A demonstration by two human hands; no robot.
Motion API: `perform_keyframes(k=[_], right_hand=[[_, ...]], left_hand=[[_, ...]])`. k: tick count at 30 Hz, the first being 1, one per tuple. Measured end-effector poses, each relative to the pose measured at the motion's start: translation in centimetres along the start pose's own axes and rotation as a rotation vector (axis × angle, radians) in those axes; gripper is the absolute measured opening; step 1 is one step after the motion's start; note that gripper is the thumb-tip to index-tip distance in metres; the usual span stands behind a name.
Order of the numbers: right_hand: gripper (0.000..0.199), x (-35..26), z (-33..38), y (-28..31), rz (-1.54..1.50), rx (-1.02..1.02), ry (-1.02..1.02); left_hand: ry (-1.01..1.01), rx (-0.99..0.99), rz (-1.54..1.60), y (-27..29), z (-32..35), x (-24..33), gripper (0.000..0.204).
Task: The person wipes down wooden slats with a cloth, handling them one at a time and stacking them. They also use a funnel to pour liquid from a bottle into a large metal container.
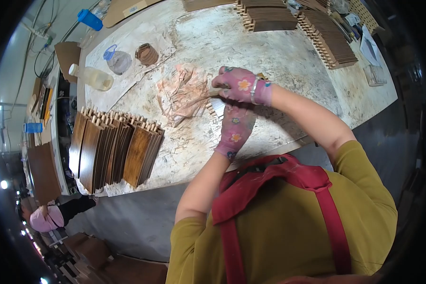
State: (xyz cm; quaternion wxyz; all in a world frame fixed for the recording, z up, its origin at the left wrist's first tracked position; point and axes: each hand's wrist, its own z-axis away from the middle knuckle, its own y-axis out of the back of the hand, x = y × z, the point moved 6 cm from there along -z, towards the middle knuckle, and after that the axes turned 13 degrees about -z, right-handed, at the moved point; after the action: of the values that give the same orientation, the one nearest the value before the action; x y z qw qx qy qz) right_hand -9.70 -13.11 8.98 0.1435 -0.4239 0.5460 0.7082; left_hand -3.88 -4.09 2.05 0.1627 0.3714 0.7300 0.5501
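Note:
My left hand [236, 125], in a pink flowered glove, is closed on a dowel-ended wooden slat [217, 106]. Only the slat's end shows, with a pale shine on its face and short pegs along its edge. Over it, my right hand [239, 85], gloved alike with a band round the wrist, has its fingers curled down; what they pinch, if anything, is hidden. A crumpled peach cloth [182, 94] lies just left of both hands on the stained white table [189, 156].
Brown dowelled slats [113, 151] stand packed at the table's near left; more stacks [326, 40] lie far right. Left of the cloth are a brown cup-like container [146, 54], a blue-topped jug [117, 60] and a bottle of yellowish liquid [93, 78]. Another person [47, 217] is beyond the table's left end.

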Motion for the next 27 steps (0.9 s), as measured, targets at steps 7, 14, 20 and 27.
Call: perform_keyframes(k=[7, 14, 20, 27], right_hand=[[0.028, 0.1, -2.0, -2.5, 0.054, -0.086, 0.005], [0.026, 7.3, 3.7, 4.5, 0.093, 0.063, -0.127], [0.027, 8.3, 7.4, 9.0, 0.174, 0.201, -0.152], [0.042, 4.2, 6.7, 5.6, -0.138, 0.216, 0.059]], left_hand=[[0.062, 0.002, 0.14, -1.1, 0.8, -0.7, 0.043], [-0.012, 0.122, -0.008, 1.6, 0.1, 0.0, 0.049], [0.012, 0.104, 0.026, 3.3, -0.8, -0.1, 0.034], [0.198, 0.031, 0.017, 10.8, -1.9, -4.7, 0.022]])
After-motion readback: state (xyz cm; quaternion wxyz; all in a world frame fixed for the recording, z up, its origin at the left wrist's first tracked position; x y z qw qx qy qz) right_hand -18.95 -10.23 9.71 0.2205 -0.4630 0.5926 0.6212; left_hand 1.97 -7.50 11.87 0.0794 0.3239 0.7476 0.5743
